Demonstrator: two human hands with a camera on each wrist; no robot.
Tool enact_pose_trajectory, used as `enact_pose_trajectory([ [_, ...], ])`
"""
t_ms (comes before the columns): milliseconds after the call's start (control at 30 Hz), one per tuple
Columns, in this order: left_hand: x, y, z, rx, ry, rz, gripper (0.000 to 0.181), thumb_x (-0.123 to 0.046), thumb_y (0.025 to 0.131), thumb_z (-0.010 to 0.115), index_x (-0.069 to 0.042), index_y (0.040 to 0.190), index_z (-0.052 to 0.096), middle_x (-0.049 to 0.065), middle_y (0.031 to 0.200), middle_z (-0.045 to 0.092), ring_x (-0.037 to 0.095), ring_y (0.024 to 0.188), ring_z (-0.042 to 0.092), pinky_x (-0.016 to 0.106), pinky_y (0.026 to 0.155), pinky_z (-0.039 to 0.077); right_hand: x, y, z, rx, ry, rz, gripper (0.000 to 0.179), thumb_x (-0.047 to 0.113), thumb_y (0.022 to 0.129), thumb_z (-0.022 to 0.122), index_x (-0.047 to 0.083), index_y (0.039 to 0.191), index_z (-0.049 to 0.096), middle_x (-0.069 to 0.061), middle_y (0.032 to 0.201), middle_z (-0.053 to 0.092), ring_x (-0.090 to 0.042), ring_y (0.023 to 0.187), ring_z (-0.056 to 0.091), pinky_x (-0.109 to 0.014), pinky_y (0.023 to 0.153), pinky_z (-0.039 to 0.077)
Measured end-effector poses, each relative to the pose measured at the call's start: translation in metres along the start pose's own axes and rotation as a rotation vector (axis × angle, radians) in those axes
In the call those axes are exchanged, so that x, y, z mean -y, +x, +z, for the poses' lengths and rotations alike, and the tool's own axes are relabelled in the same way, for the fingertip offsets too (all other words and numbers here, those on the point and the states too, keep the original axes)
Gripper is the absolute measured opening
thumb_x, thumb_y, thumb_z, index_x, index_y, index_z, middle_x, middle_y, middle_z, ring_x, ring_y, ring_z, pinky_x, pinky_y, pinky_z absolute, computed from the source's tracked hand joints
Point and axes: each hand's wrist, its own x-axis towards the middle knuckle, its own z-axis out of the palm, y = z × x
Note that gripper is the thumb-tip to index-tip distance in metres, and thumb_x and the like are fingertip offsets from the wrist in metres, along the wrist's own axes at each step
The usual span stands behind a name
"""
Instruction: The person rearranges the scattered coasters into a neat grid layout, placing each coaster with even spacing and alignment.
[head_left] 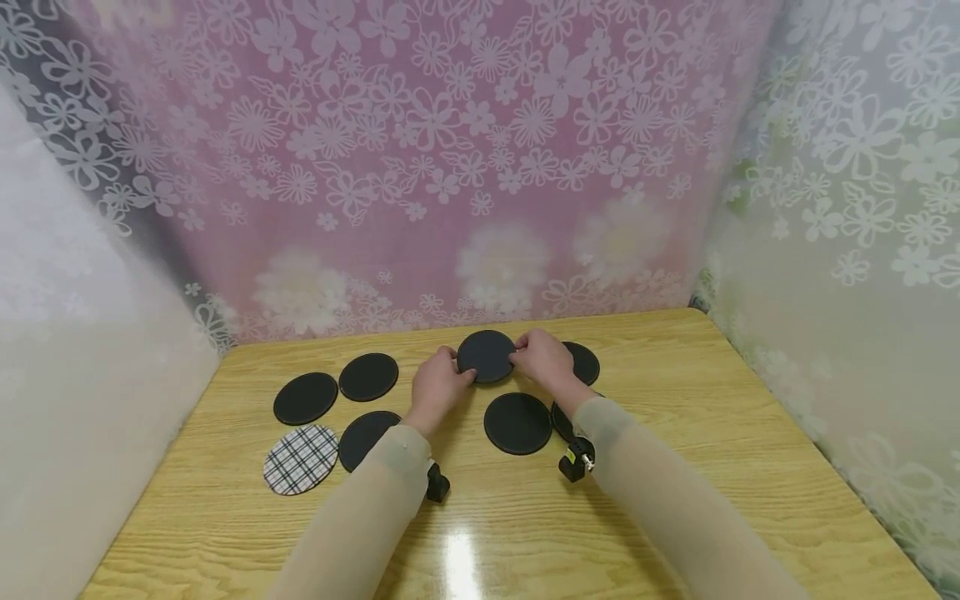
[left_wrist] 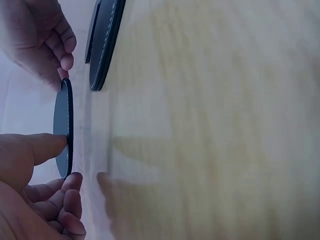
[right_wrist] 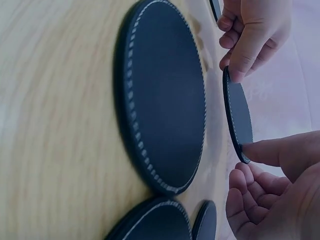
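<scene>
Both hands hold one round black coaster [head_left: 487,357] with pale edge stitching, near the far side of the table. My left hand [head_left: 438,387] pinches its left edge, thumb on the upper face. The right hand [head_left: 545,361] pinches the opposite edge between thumb and fingers. In the left wrist view the held coaster [left_wrist: 63,127] appears nearly edge-on, raised off the wood. From the right wrist, its stitched rim [right_wrist: 231,115] shows between the two thumbs. Just nearer than the hands lies another black coaster [head_left: 517,423]. One more black coaster [head_left: 585,364] is partly hidden behind the right hand.
On the left of the wooden table [head_left: 750,467] lie a plaid coaster [head_left: 301,460] and black coasters [head_left: 306,398], [head_left: 368,377], one partly under the left sleeve [head_left: 367,517]. The right sleeve [head_left: 675,508] covers part of another. A floral curtain [head_left: 480,167] stands behind the table.
</scene>
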Motion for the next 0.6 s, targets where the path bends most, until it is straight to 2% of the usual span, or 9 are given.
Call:
enact_pose_trajectory([
  [133, -0.002, -0.002, 0.008, 0.017, -0.007, 0.019, 0.051, -0.03, 0.104, 0.082, 0.001, 0.14, 0.065, 0.014, 0.114, 0.076, 0.033, 0.103, 0.072, 0.049, 0.092, 0.058, -0.008, 0.0, -0.001, 0.01, -0.031, 0.02, 0.037, 0.025, 0.108, 0.074, 0.011, 0.143, 0.075, -0.009, 0.135, 0.075, -0.027, 0.11, 0.073, -0.051, 0.097, 0.058],
  [300, -0.006, -0.003, 0.013, 0.021, 0.005, 0.034, 0.051, -0.03, 0.103, 0.082, 0.001, 0.14, 0.065, 0.015, 0.116, 0.076, 0.034, 0.105, 0.073, 0.05, 0.092, 0.059, -0.014, -0.001, -0.002, 0.019, -0.065, 0.046, 0.038, 0.027, 0.107, 0.075, 0.013, 0.142, 0.075, -0.008, 0.138, 0.074, -0.026, 0.111, 0.073, -0.05, 0.096, 0.058],
  [400, -0.01, -0.004, 0.012, 0.026, 0.018, 0.048, 0.052, -0.029, 0.103, 0.083, 0.002, 0.14, 0.065, 0.017, 0.118, 0.076, 0.037, 0.109, 0.072, 0.051, 0.094, 0.059, -0.018, 0.0, -0.002, 0.017, -0.087, 0.051, 0.026, 0.026, 0.107, 0.076, 0.014, 0.13, 0.08, -0.006, 0.127, 0.076, -0.023, 0.1, 0.072, -0.044, 0.087, 0.057],
  [500, -0.014, -0.005, 0.012, 0.032, 0.035, 0.054, 0.052, -0.028, 0.102, 0.083, 0.003, 0.14, 0.065, 0.019, 0.119, 0.075, 0.039, 0.111, 0.072, 0.052, 0.096, 0.059, -0.021, 0.0, -0.002, 0.033, -0.097, 0.057, 0.013, 0.026, 0.107, 0.076, 0.013, 0.109, 0.079, -0.004, 0.107, 0.073, -0.02, 0.084, 0.063, -0.039, 0.074, 0.046],
  [567, -0.016, -0.006, 0.013, 0.038, 0.046, 0.053, 0.052, -0.028, 0.102, 0.083, 0.002, 0.14, 0.066, 0.019, 0.12, 0.075, 0.039, 0.112, 0.071, 0.051, 0.096, 0.059, -0.024, 0.0, -0.001, 0.039, -0.101, 0.057, 0.013, 0.025, 0.107, 0.076, 0.013, 0.104, 0.078, -0.004, 0.104, 0.072, -0.02, 0.082, 0.061, -0.039, 0.072, 0.042],
  [600, -0.017, -0.006, 0.013, 0.04, 0.05, 0.054, 0.051, -0.028, 0.102, 0.083, 0.002, 0.14, 0.066, 0.019, 0.121, 0.075, 0.039, 0.112, 0.071, 0.051, 0.096, 0.059, -0.025, 0.0, -0.001, 0.039, -0.105, 0.056, 0.013, 0.025, 0.107, 0.076, 0.013, 0.107, 0.079, -0.004, 0.107, 0.073, -0.02, 0.084, 0.063, -0.039, 0.073, 0.045],
])
